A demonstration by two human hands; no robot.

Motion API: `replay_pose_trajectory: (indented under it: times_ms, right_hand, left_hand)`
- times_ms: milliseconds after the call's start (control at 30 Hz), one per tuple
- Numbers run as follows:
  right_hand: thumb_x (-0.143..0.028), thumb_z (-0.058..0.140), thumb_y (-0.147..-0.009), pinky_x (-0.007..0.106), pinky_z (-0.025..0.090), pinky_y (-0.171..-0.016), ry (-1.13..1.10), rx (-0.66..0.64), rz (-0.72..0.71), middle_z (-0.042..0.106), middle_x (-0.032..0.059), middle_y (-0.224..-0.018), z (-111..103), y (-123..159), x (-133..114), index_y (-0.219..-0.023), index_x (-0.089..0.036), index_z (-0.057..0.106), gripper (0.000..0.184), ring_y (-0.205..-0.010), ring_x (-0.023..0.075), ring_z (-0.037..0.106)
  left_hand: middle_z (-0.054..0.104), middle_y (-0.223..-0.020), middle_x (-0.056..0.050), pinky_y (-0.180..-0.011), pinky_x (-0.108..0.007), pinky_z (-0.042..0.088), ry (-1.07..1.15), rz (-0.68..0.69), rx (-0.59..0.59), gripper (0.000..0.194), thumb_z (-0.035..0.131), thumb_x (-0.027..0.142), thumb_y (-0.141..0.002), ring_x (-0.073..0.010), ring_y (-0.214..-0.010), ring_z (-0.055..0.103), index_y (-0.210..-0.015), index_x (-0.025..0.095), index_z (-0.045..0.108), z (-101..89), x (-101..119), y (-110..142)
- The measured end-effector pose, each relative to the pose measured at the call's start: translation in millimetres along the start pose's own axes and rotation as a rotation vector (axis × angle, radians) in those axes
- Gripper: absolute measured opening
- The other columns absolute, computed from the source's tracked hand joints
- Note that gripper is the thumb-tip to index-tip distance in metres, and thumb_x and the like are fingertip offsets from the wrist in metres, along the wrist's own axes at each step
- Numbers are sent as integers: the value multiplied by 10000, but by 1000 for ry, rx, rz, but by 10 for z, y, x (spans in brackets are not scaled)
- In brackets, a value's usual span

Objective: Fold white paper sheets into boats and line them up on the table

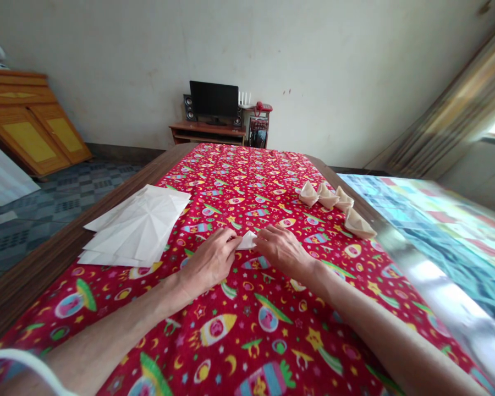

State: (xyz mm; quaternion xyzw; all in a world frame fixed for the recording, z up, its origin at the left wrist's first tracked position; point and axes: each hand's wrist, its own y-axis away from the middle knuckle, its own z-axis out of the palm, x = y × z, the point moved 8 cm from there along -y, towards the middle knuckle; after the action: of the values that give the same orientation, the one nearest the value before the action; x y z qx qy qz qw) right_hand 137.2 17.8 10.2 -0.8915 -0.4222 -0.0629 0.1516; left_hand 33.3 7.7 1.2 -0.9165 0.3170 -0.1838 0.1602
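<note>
A small folded piece of white paper [246, 240] lies on the red patterned cloth [251, 192], between my two hands. My left hand [218, 250] pinches its left end with thumb and fingers. At the right end, the fingers of my right hand [281, 248] are closed on the paper, partly covering it. Several folded paper boat shapes [328, 197] stand in a group on the cloth to the right. Creased white paper sheets [142, 225] lie in a loose stack to the left of my hands.
The cloth covers a table with a dark wooden edge [119, 190]. Beyond its far end stand a monitor [214, 100] with speakers on a low desk [208, 131] and a red telephone [263, 106]. A wooden cabinet [35, 126] is at the left, a bed [449, 231] at the right.
</note>
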Motion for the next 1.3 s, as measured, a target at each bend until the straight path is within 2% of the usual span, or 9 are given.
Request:
replay_pose_trajectory:
  times_ms: [200,300,467,667,833,900,1000,1133,1300]
  right_hand:
    - [-235,485,-924,291,306,-644,-18,-42,-40,607,37,-814,-13,-50,39,-803,-170,616,190,-752,151,508]
    - [-244,486,-924,290,305,-642,-21,-21,-22,602,41,-839,-11,-47,46,-833,-172,616,174,-754,153,505]
    - [-141,490,-892,300,301,-661,46,18,-75,592,64,-838,-15,-19,-35,-832,-153,590,118,-768,170,477]
    - [-122,431,-911,323,292,-661,123,103,-109,576,59,-771,-75,-7,-153,-860,-142,578,157,-724,175,464]
    - [-100,439,-896,347,281,-675,175,168,-57,572,41,-700,-134,-31,-223,-855,-135,578,148,-670,175,468]
    - [-104,467,-881,341,269,-657,167,178,-36,573,33,-678,-133,-50,-206,-805,-143,574,136,-646,171,464]
    - [-131,483,-882,331,263,-644,153,220,0,579,30,-688,-141,-75,-145,-752,-155,563,154,-637,166,460]
    - [-189,471,-900,316,275,-646,90,283,100,562,30,-680,-171,-101,-37,-716,-164,543,199,-630,160,452]
    - [-185,395,-927,279,296,-628,-68,371,126,553,21,-650,-209,-94,-45,-726,-165,523,240,-591,141,444]
  left_hand:
    - [554,-994,-62,-880,-332,467,18,6,1,271,420,85,-878,-192,-957,522,-1073,165,589,-6,0,9]
    - [554,-991,-61,-885,-338,467,9,6,-3,264,428,93,-879,-196,-963,520,-1074,166,589,-8,2,7]
    - [551,-1009,-67,-890,-331,469,13,6,-13,286,417,85,-882,-197,-969,519,-1110,154,576,-22,16,6]
    - [557,-1018,-77,-885,-343,472,16,11,13,298,420,92,-881,-204,-965,521,-1135,141,570,-8,-3,12]
    - [569,-1012,-83,-881,-344,476,92,-3,23,344,400,103,-890,-203,-958,538,-1204,134,536,-5,-21,0]
    - [573,-1017,-89,-883,-342,480,152,-23,51,365,397,131,-899,-201,-959,552,-1246,138,508,-9,-42,-16]
    - [580,-1020,-105,-877,-366,494,274,-82,162,455,427,188,-892,-212,-950,573,-1342,129,401,-29,-90,-54]
    - [585,-1051,-111,-859,-404,508,448,-237,263,613,477,250,-869,-222,-924,592,-1424,153,238,13,-137,-103]
    - [565,-1094,-121,-901,-412,477,390,-279,271,553,441,222,-874,-224,-990,556,-1400,146,285,42,-79,-143]
